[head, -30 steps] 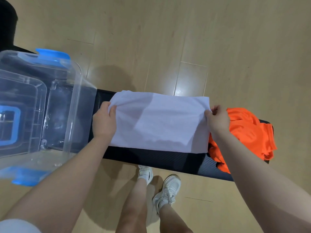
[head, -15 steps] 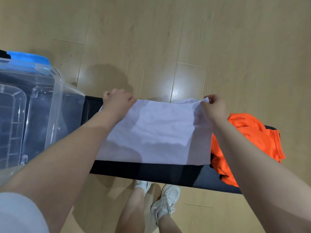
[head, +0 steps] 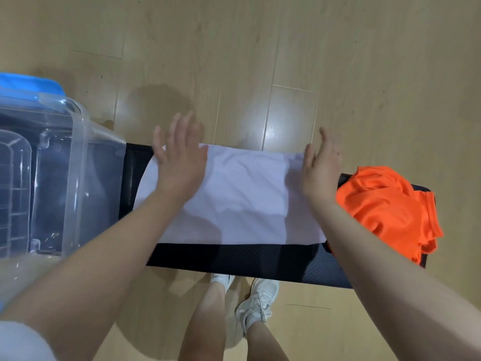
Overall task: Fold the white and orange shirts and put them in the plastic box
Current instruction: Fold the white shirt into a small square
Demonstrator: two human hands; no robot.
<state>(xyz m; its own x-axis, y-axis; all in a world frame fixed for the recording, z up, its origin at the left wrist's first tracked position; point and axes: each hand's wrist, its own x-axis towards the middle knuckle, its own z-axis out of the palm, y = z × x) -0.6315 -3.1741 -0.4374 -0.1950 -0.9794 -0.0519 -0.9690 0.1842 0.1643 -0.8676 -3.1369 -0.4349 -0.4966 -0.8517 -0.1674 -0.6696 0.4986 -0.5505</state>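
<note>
Standing at the far left, the clear plastic storage box with blue latches sits on the end of the black padded desk, its left part cut off by the frame edge; nothing lies inside it as far as the see-through walls show.

Just right of the box, the left hand lies on the left end of the white cotton shirt, fingers straight and spread. Change noted: half a second ago this hand had its grip closed on the shirt's far edge; that grip is now released and the palm is flat. Whether the palm presses the cloth or only hovers over it cannot be told.

The white shirt lies flat across the desk as a wide rectangle, a doubled layer showing over its upper part. Judgement: one lengthwise fold has just been laid down and is being smoothed; further folds look needed before it suits the box.

The right hand is at the shirt's right end, fingers straight, grip likewise let go since the earlier frames. It is seen edge-on, and its contact with the cloth is unclear.

Furthest right, the crumpled orange shirt lies unfolded on the desk's end, touching the white shirt's right edge; the right forearm hides part of it. White shoes show below.
</note>
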